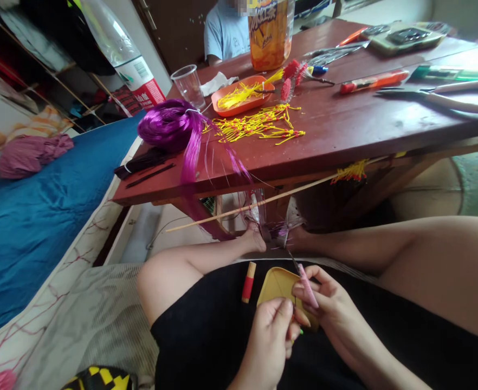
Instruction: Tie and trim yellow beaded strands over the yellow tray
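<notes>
My right hand [324, 298] is closed around a slim tool with a pink handle [308, 287]. A thin dark metal tip runs from it toward my feet. Close beside it, my left hand [271, 330] is pinched shut; a thin dark strand shows near its fingertips, but what it grips is mostly hidden. A small bright green bit [301, 331] shows by the left fingers. Beneath both hands a yellow tray [272, 277] rests on the black cloth over my lap. To its left lies a short red and wood-coloured cylinder [247, 284].
On the red table [328, 124] lie purple thread [161, 122], yellow knotted cords [251, 127], an orange dish [223, 111], pliers [434, 96] and a red cutter [375, 81]. A wooden stick [223, 216] juts out along the edge. A person [226, 32] sits opposite.
</notes>
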`<state>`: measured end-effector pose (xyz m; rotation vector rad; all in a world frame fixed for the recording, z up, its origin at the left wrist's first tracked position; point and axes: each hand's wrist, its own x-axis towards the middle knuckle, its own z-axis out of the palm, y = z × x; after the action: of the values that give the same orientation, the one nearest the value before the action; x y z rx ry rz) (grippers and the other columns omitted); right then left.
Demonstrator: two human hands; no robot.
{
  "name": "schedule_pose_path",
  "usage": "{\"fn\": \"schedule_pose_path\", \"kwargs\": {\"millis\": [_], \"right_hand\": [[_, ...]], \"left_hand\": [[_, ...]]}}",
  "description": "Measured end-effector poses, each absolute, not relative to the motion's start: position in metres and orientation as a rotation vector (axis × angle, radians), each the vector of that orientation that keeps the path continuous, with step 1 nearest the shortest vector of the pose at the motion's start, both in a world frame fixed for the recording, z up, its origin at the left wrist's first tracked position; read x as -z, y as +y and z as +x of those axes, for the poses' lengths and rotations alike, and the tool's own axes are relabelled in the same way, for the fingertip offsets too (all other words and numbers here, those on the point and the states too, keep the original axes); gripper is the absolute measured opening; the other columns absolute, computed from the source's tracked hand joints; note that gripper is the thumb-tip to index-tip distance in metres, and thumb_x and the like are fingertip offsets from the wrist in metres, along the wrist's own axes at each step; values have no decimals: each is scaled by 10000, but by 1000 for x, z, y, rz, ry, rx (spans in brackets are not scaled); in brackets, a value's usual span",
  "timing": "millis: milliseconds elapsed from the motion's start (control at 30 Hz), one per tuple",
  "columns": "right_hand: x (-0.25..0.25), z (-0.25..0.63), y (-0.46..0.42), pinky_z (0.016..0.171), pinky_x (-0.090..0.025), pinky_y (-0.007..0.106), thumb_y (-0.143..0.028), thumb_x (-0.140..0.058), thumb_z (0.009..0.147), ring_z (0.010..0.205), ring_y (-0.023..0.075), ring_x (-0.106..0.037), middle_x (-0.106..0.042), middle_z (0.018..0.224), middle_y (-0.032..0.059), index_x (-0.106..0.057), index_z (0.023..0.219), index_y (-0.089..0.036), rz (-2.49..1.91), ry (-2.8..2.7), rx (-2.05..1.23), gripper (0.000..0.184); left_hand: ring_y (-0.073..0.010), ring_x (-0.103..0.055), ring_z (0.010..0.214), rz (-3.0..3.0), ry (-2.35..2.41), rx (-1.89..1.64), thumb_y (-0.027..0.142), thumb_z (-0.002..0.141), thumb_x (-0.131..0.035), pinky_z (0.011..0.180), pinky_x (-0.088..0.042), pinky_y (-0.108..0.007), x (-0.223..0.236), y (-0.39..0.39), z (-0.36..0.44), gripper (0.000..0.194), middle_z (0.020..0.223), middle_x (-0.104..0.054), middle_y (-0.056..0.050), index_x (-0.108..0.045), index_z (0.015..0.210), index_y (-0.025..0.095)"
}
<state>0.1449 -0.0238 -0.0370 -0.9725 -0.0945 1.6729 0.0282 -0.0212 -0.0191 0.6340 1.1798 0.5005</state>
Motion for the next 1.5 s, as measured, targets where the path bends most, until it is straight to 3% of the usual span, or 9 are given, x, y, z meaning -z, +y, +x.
{"fn": "schedule_pose_path", "kwargs": {"millis": [300, 533, 800, 1000, 1133, 1367, 1500], "right_hand": [[36, 144, -23, 413, -268, 116, -176, -787, 605, 415, 20, -365, -533, 532, -83, -485, 716, -183, -975, -99, -1656, 322], [37, 145, -23, 427, -262, 118, -194, -794, 590, 432, 19, -336, -511, 532, -84, -451, 706, -184, -1000, -101, -1650, 362], [37, 145, -23, 430, -229, 113, -196, -786, 607, 435, 14, -299, -495, 543, -90, -445, 726, -192, -995, -119, -1654, 361], [42, 156, -30, 464, -297, 144, -298, -780, 627, 485, 39, -351, -536, 663, -59, -500, 790, -204, -1090, -228, -1600, 337], [53, 167, -48, 447, -291, 188, -407, -741, 643, 487, 69, -345, -432, 607, -67, -501, 706, -188, -1239, -536, -1673, 331], [68, 162, -77, 553, -333, 214, -419, -696, 654, 595, 111, -366, -418, 641, -47, -488, 667, -181, -1254, -725, -1983, 316], [52, 164, -78, 765, -406, 277, -463, -683, 622, 799, 196, -491, -523, 757, -6, -583, 766, -184, -1315, -711, -1971, 330]], "left_hand": [[-43, -234, 367, 807, 1167, -494, 595, 760, -504, 409, -110, -232, 22, -24, 26, 481, 387, -363, 72, -520, 608, 139], [-15, -171, 339, 508, 1066, -519, 600, 645, -631, 397, -72, -214, 25, -25, 27, 478, 371, -316, 101, -469, 576, 155], [-10, -178, 332, 478, 1057, -529, 586, 633, -654, 389, -64, -209, 24, -24, 29, 477, 360, -316, 101, -461, 564, 155], [-5, -169, 340, 507, 1061, -601, 593, 641, -651, 398, -79, -215, 28, -26, 27, 487, 373, -298, 107, -453, 570, 153], [-8, -181, 361, 463, 1094, -660, 595, 608, -677, 407, -89, -207, 31, -25, 27, 495, 395, -332, 99, -453, 576, 154], [-12, -221, 382, 423, 1066, -710, 541, 623, -702, 428, -109, -206, 36, -24, 25, 461, 445, -389, 77, -472, 569, 145], [-8, -267, 384, 452, 1051, -741, 533, 638, -696, 443, -141, -210, 34, -24, 24, 451, 524, -475, 42, -497, 572, 134]]}}
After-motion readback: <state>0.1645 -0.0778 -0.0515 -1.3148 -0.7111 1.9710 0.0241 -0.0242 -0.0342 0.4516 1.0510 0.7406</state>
